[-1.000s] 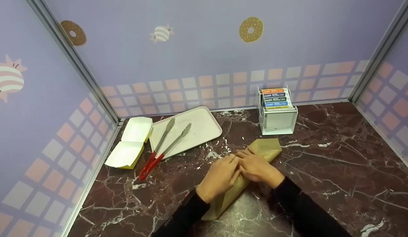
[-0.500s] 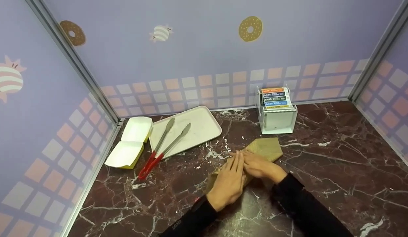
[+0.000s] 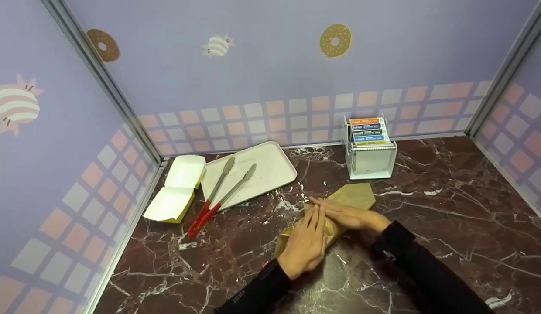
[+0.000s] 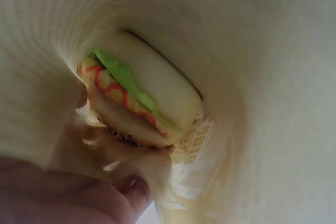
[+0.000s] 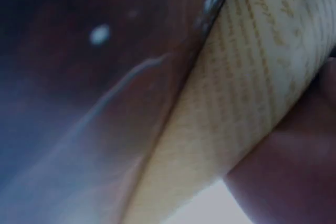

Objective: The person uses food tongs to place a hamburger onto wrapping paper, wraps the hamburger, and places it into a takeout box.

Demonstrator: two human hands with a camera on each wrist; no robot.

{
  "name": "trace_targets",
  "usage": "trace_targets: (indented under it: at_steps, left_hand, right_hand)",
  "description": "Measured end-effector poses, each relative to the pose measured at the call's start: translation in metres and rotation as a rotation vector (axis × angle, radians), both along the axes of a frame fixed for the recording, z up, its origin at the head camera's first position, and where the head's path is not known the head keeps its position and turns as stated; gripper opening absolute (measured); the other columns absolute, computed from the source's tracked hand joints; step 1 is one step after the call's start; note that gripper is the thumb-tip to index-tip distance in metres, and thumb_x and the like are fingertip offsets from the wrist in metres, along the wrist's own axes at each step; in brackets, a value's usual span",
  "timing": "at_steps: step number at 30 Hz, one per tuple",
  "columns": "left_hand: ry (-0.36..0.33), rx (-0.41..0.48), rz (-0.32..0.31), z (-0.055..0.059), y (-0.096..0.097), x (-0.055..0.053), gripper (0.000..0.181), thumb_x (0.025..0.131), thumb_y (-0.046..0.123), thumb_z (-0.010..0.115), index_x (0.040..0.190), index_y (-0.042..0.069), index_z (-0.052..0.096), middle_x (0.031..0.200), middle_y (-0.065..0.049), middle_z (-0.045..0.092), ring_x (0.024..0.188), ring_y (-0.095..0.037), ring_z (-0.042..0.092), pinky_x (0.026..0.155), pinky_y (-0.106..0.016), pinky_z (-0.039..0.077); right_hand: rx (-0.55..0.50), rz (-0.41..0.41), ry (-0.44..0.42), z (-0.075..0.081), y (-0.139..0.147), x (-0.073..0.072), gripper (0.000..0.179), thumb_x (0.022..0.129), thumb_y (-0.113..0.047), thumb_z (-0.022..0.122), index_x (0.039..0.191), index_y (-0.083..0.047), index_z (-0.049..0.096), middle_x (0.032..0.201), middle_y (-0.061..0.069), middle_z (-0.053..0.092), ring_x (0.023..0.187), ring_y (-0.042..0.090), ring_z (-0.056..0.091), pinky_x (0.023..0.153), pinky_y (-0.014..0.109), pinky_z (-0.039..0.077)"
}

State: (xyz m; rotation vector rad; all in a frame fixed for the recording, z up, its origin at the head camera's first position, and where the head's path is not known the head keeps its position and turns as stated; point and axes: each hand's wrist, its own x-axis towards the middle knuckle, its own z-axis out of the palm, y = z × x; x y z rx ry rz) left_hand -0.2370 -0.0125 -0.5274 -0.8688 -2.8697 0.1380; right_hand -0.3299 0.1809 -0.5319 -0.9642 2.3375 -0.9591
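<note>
A tan printed sheet of wrapping paper [image 3: 357, 195] lies rolled diagonally on the dark marble counter, its far end flat and its near end gaping. My left hand [image 3: 304, 242] rests across the near half, fingers straight and close together. Just beyond it, my right hand [image 3: 349, 214] presses on the middle with fingers extended to the left. The left wrist view looks into the paper tube, where a hot dog [image 4: 152, 77] in a bun shows green lettuce and red sauce; the head view hides it. Up close in the right wrist view is the roll's printed side.
At the back left lie a white tray [image 3: 270, 168], red-handled tongs [image 3: 203, 222] resting partly on it, and an open yellow-and-white carton [image 3: 170, 205]. A white dispenser [image 3: 373, 161] with colourful label packs stands behind the paper. White crumbs dot the counter.
The left hand has shifted slightly right and its bent fingers have straightened over the roll. The right hand's fingers have flattened too, and the paper's near end has drawn up shorter.
</note>
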Motion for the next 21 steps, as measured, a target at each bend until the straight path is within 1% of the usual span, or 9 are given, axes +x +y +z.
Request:
trace_targets:
  at_steps: [2,3,4,6,8,10,16,18,21]
  left_hand:
    - [-0.006,-0.003,0.006,-0.002,0.000,0.001,0.061,0.108,0.029,0.037,0.159,-0.005,0.029,0.166,-0.021,0.033,0.154,-0.030,0.035,0.126,-0.039,0.033]
    - [-0.011,-0.003,0.008,-0.004,0.000,0.002,0.062,0.108,0.030,0.037,0.159,-0.005,0.030,0.165,-0.021,0.035,0.153,-0.030,0.036,0.126,-0.040,0.034]
    - [-0.016,0.005,0.012,-0.004,0.001,0.003,0.062,0.109,0.032,0.038,0.159,-0.004,0.031,0.165,-0.020,0.036,0.153,-0.029,0.036,0.125,-0.040,0.034]
    - [-0.020,0.015,0.018,-0.005,0.002,0.003,0.063,0.109,0.036,0.038,0.158,-0.003,0.033,0.164,-0.020,0.038,0.152,-0.029,0.038,0.125,-0.040,0.034]
    - [-0.029,0.025,0.018,-0.006,0.003,0.004,0.065,0.110,0.041,0.036,0.158,-0.003,0.034,0.163,-0.020,0.039,0.152,-0.029,0.038,0.126,-0.040,0.033]
    - [-0.034,0.028,0.016,-0.005,0.004,0.003,0.067,0.111,0.044,0.033,0.158,-0.002,0.034,0.163,-0.020,0.039,0.152,-0.029,0.038,0.126,-0.040,0.033]
    - [-0.013,0.004,0.017,-0.003,0.003,0.001,0.067,0.111,0.046,0.033,0.157,-0.001,0.036,0.162,-0.019,0.041,0.152,-0.029,0.039,0.126,-0.039,0.033]
    - [-0.002,-0.004,0.013,-0.002,0.002,0.000,0.067,0.110,0.047,0.033,0.157,-0.001,0.037,0.162,-0.019,0.042,0.151,-0.029,0.039,0.126,-0.039,0.033]
    - [0.002,-0.008,0.006,-0.002,0.001,-0.001,0.067,0.110,0.047,0.034,0.157,-0.001,0.036,0.162,-0.018,0.042,0.151,-0.029,0.040,0.126,-0.038,0.033]
  right_hand:
    - [0.009,-0.023,-0.033,-0.003,0.008,-0.002,0.057,0.115,-0.034,0.018,0.166,-0.010,0.015,0.172,0.019,0.010,0.158,0.045,0.009,0.127,0.067,0.004]
    - [0.025,-0.031,-0.033,-0.004,0.011,-0.003,0.057,0.114,-0.035,0.016,0.166,-0.010,0.016,0.172,0.018,0.011,0.159,0.044,0.009,0.127,0.067,0.003]
    - [0.052,-0.035,-0.025,-0.006,0.014,-0.003,0.057,0.114,-0.036,0.016,0.166,-0.011,0.017,0.173,0.017,0.012,0.159,0.044,0.009,0.127,0.066,0.002]
    - [0.112,-0.036,0.021,-0.008,0.020,-0.004,0.058,0.114,-0.038,0.015,0.166,-0.011,0.019,0.172,0.017,0.014,0.159,0.045,0.009,0.127,0.067,0.002]
    - [0.147,-0.043,0.059,-0.009,0.025,-0.003,0.057,0.114,-0.037,0.016,0.165,-0.012,0.021,0.172,0.016,0.016,0.159,0.044,0.010,0.127,0.067,0.003]
    - [0.194,-0.050,0.145,-0.011,0.029,-0.003,0.055,0.115,-0.034,0.019,0.165,-0.011,0.024,0.172,0.014,0.019,0.159,0.042,0.013,0.128,0.065,0.005]
    - [0.344,-0.053,0.503,-0.022,0.033,-0.002,0.051,0.113,-0.022,0.029,0.162,-0.006,0.031,0.170,0.011,0.027,0.157,0.039,0.024,0.129,0.061,0.012]
    - [0.350,-0.058,0.573,-0.025,0.032,-0.002,0.051,0.112,-0.020,0.032,0.161,-0.005,0.034,0.169,0.010,0.030,0.156,0.037,0.028,0.129,0.060,0.015]
    - [0.346,-0.071,0.637,-0.028,0.032,-0.002,0.050,0.111,-0.019,0.035,0.159,-0.005,0.038,0.168,0.009,0.034,0.155,0.036,0.031,0.128,0.060,0.018]
